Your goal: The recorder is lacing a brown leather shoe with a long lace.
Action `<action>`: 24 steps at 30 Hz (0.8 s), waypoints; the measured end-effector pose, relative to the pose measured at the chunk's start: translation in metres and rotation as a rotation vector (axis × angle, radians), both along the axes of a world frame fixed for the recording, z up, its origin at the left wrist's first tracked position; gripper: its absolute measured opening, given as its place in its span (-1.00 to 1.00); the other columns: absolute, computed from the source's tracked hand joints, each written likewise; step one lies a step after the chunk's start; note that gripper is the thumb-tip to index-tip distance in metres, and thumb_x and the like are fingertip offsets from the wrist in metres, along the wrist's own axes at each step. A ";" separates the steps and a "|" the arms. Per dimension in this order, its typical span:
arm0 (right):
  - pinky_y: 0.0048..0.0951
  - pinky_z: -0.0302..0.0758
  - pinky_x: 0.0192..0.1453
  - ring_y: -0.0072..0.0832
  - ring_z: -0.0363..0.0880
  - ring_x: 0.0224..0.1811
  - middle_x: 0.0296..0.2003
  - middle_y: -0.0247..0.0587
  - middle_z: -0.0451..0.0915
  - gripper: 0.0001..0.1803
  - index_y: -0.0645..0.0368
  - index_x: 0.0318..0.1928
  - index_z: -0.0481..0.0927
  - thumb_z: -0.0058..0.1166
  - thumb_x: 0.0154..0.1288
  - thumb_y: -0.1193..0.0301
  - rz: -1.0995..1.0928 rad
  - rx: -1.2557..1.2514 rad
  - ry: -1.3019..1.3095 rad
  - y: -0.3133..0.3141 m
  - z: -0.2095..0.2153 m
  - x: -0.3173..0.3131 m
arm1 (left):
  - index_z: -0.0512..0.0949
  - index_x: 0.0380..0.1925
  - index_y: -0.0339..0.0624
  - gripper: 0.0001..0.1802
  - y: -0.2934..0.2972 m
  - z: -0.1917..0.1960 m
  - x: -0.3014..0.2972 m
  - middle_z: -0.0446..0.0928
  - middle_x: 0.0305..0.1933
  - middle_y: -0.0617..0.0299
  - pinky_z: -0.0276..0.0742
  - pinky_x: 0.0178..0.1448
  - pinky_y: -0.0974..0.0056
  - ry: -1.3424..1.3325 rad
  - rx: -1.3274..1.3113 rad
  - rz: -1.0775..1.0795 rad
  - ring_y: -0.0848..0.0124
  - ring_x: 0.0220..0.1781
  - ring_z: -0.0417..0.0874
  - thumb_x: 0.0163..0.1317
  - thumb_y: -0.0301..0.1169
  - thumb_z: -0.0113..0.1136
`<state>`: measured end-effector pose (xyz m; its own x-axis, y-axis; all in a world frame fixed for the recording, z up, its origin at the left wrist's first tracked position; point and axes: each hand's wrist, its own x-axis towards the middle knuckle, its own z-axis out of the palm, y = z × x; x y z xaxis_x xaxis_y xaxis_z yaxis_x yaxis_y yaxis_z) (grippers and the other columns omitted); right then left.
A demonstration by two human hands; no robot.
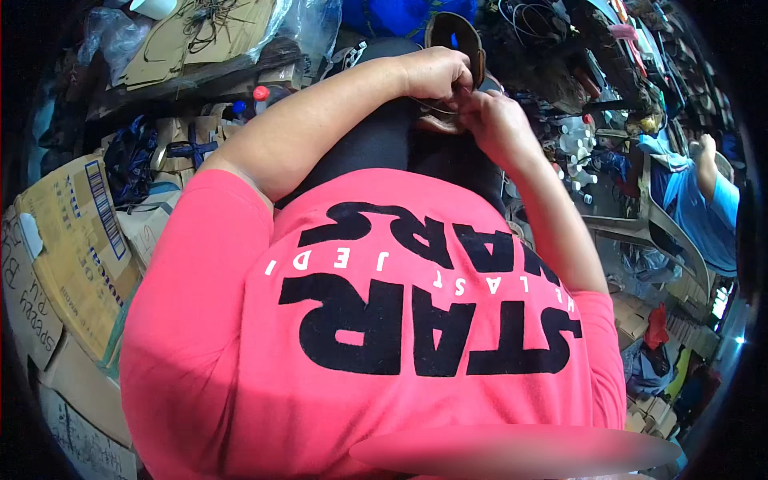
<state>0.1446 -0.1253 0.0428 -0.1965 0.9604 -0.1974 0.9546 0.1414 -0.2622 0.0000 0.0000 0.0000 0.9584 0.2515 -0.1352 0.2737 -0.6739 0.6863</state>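
Observation:
A brown leather shoe (478,56) with a dark inside lies across my knees at the top of the view. Bent over its near side, my left hand (438,74) is closed, its fingertips pressed together. My right hand (502,126) comes in from the right and is closed too, its fingertips meeting those of the left. Whatever the fingers pinch is hidden between them. A thin line like thread (433,105) curves below my left hand. Under it shows a lighter brown leather piece (440,122); I cannot tell whether it joins the shoe.
Cardboard pieces (164,56) with dark cords lie at the upper left, and a red-capped bottle (262,96) stands beside my left arm. Cardboard boxes (76,240) fill the left side. Small bottles (578,144) and a chair (668,232) are at right, near a person in blue (704,204).

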 end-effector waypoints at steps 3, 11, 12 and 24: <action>-0.32 0.48 -0.21 -0.42 0.56 -0.36 -0.29 -0.27 0.67 -0.79 0.19 -0.17 0.65 0.17 0.24 0.36 0.004 0.131 0.145 0.000 -0.011 0.016 | 0.57 -0.17 -0.12 -0.57 -0.028 0.012 -0.009 0.43 0.00 0.11 0.52 0.02 0.19 -0.298 0.213 0.353 0.17 -0.01 0.56 -0.15 -0.44 0.39; -0.28 0.43 0.04 -0.55 0.41 -0.42 -0.38 -0.37 0.49 -0.76 0.14 -0.06 0.50 -0.01 0.35 0.32 -0.368 -0.186 1.890 -0.072 0.011 0.105 | 0.63 -0.26 -0.22 -0.76 -0.045 0.041 -0.131 0.63 -0.30 0.04 0.52 -0.07 0.19 -0.031 -0.031 0.350 0.20 -0.19 0.65 0.13 -0.31 0.22; -0.18 0.37 0.11 -0.57 0.37 -0.43 -0.45 -0.40 0.43 -0.74 0.10 -0.03 0.49 -0.05 0.39 0.26 -0.373 -0.061 2.080 -0.080 0.024 0.112 | 0.64 -0.33 -0.21 -0.72 -0.037 0.052 -0.141 0.63 -0.36 0.05 0.51 -0.13 0.20 0.085 0.081 0.446 0.23 -0.27 0.65 0.11 -0.22 0.24; -0.15 0.29 -0.21 0.01 0.46 -0.47 -0.63 -0.03 0.48 -0.52 0.18 -0.58 0.44 -0.14 0.38 0.10 -0.306 0.028 0.024 -0.114 -0.044 0.117 | 0.24 -0.75 0.03 -0.48 0.023 0.003 -0.101 0.39 -0.67 0.24 0.40 -0.27 0.21 -0.952 -1.670 0.626 0.33 -0.59 0.41 0.41 -0.06 -0.18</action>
<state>0.2618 -0.2393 -0.0017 0.0979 0.9808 -0.1687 0.9475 -0.1437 -0.2857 -0.1006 0.0233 0.0028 0.6989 0.7004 -0.1449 -0.5821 0.6748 0.4536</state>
